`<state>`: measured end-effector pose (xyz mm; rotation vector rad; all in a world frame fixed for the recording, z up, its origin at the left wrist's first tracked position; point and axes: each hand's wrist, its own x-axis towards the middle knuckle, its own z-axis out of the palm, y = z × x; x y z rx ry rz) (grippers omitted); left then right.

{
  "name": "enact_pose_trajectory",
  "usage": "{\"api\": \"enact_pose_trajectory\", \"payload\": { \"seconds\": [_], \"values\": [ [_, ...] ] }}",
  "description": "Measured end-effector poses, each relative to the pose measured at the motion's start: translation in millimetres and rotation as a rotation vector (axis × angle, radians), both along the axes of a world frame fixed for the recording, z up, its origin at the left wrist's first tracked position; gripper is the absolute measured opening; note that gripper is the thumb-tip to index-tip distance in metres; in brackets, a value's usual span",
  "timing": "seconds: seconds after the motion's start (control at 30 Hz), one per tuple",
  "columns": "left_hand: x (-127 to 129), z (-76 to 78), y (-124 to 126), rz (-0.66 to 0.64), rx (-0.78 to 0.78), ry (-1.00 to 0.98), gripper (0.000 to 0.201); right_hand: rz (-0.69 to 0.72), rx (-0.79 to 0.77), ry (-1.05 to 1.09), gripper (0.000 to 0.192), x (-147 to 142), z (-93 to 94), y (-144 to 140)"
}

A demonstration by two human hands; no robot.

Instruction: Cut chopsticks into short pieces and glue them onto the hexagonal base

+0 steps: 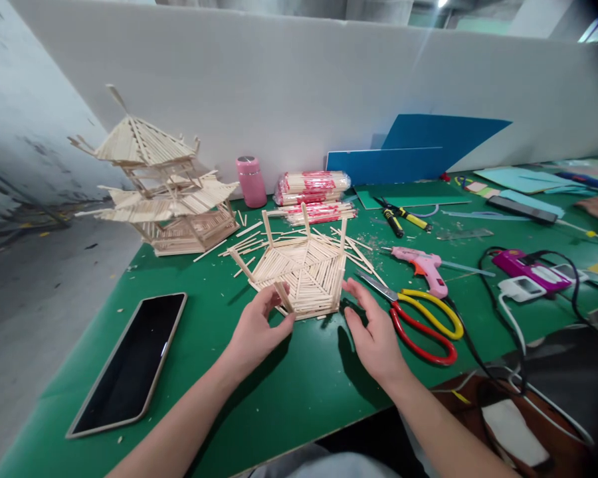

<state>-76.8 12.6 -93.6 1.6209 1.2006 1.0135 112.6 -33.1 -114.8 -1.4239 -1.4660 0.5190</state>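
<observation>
Stick frame being steadied on the green counter (289,398) by both hands.

The counter is being shared by a finished stick pagoda (162,189) at the far left, a phone (132,362) at the near left, and scissors (418,318) and a glue gun (423,264) to the right. At the middle, the hexagonal frame (301,269) is lying flat among loose sticks, its posts pointing up. One near post is being pinched by the left hand (254,332); the right hand (373,332) is being held open just beside the frame's right edge, whether touching cannot be told. The frame is judged light, stiff yet fragile at its joints, so it is best taken by the base rim, not the thin posts.
</observation>
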Motion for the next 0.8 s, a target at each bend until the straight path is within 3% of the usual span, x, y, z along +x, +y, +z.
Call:
{"api": "enact_pose_trajectory", "payload": {
  "seconds": [0.37, 0.63, 0.8],
  "values": [
    [11, 10.1, 12, -0.044, -0.010, 0.108, 0.024, -0.032, -0.023, 0.004, 0.033, 24, 11.2, 1],
    [-8, 20.6, 8, -0.124, 0.015, 0.253, 0.033, -0.033, -0.096, 0.059, 0.025, 45, 18.6, 14],
    [-20, 33.0, 6, -0.092, -0.051, 0.227, 0.042, -0.014, -0.122, 0.089, 0.024, 53, 28.3, 27]
  ]
}}
